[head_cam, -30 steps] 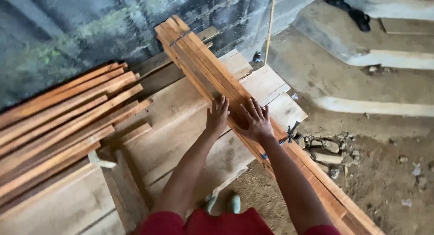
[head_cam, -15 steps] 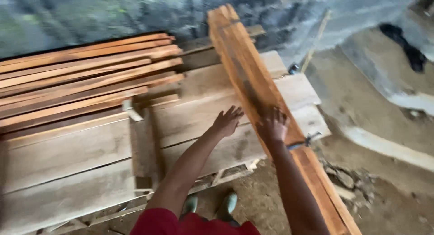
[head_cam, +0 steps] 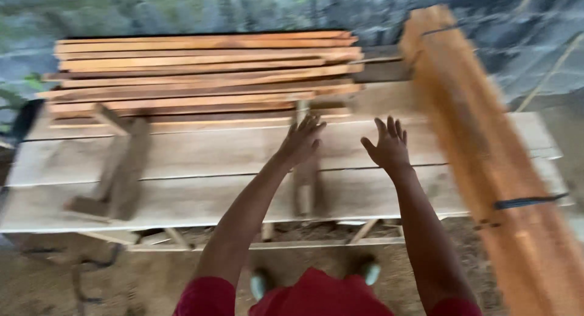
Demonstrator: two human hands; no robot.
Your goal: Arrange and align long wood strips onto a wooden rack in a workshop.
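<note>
Both hands empty, fingers spread — left hand (head_cam: 302, 141) and right hand (head_cam: 387, 147) over the pale plank surface (head_cam: 201, 155), just beside the long orange-brown board bundle (head_cam: 486, 164) leaning diagonally on it.

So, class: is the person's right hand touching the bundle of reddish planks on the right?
Apart. The head view shows the right hand open, fingers spread, with pale bench board visible between it and the bundle of reddish planks.

No packages, labels, signs or screens anywhere in view.
</note>
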